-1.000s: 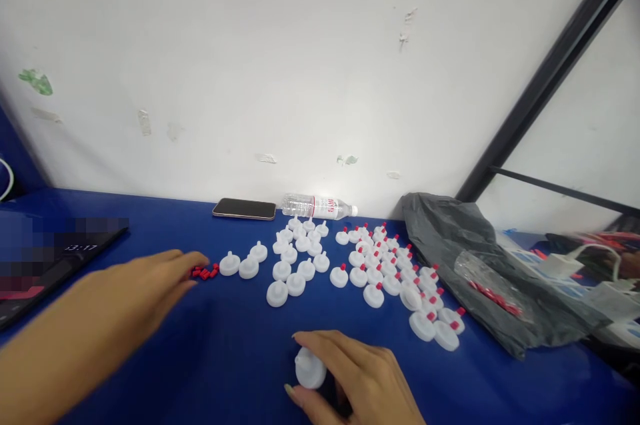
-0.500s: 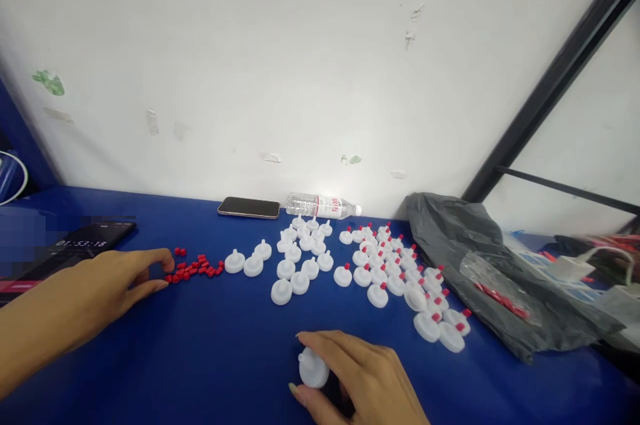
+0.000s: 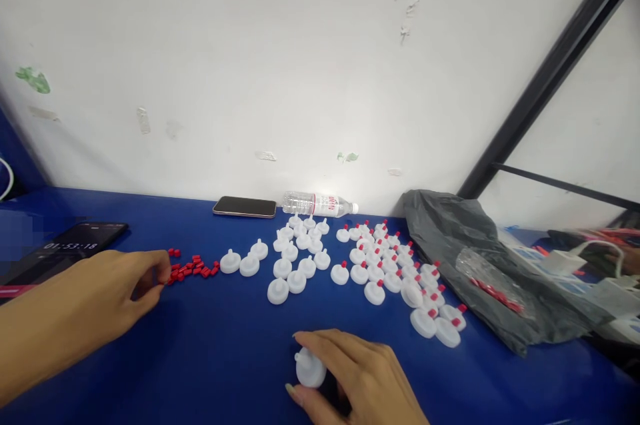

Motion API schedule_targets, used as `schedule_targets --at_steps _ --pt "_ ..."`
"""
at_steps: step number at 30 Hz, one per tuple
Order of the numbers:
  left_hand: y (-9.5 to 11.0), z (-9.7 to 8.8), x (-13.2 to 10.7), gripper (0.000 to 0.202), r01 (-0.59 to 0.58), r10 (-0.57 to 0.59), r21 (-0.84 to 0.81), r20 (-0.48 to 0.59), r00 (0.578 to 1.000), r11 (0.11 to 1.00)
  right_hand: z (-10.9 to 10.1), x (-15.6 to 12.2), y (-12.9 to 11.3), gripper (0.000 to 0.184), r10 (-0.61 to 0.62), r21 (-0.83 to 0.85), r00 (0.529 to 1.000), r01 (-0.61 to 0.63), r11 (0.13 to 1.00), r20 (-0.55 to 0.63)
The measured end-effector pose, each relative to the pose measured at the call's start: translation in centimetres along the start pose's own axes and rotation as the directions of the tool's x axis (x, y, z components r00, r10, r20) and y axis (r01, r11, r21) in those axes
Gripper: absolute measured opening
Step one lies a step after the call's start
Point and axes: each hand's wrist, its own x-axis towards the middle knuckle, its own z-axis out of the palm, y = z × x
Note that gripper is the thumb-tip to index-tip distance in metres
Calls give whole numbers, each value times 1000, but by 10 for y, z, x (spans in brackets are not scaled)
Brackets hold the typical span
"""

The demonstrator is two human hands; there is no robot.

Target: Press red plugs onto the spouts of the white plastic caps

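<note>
My left hand (image 3: 107,295) rests on the blue table (image 3: 210,352), its fingertips pinched at the left end of a scatter of small red caps (image 3: 193,268); whether a cap is between them I cannot make out. My right hand (image 3: 360,378) sits near the front edge, fingers wrapped round one white plastic disc with a nozzle (image 3: 310,370). Beyond lie several plain white discs (image 3: 293,258). To their right are several white discs with red caps fitted (image 3: 395,272).
A phone (image 3: 245,206) and a lying water bottle (image 3: 317,203) sit by the white wall. A dark phone showing a timer (image 3: 70,248) lies at left. A grey plastic bag (image 3: 480,272) with a clear packet of red caps (image 3: 493,288) fills the right.
My left hand drew back leftward from the white discs along the red caps, uncovering them, and its fingers curled into a pinch. The right hand kept still on its disc.
</note>
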Motion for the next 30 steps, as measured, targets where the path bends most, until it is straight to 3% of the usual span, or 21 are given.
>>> schedule_targets --at_steps 3,5,8,12,15,17,25,28,30 --pt "25 -12 -6 32 -3 1 23 103 995 1000 0 0 1 51 -5 5 1000 5 1000 5" --pt "45 -15 -14 35 -28 31 -36 104 994 999 -1 0 2 52 -5 17 1000 5 1000 17" --pt "75 -8 -32 29 -180 195 -199 58 979 963 -3 1 3 52 -4 36 999 3 999 34" --pt "103 14 -47 28 -491 519 -345 -14 855 800 -5 1 2 51 -25 45 999 23 999 37" --pt "113 26 -48 31 -615 632 -325 -64 773 719 -5 2 1 48 -17 47 998 14 999 57" --pt "117 29 -46 38 -646 661 -312 -73 747 696 -6 3 -1 46 -8 52 997 4 999 78" --pt "131 18 -41 38 -635 665 -240 67 744 734 -11 6 -6 37 -6 71 996 -1 998 93" --pt "131 17 -43 31 -652 671 -223 15 741 725 -10 6 -6 36 -25 51 999 23 998 45" --pt "130 18 -45 24 -689 686 -177 -86 722 703 -8 4 -4 44 -19 40 1000 19 999 -4"
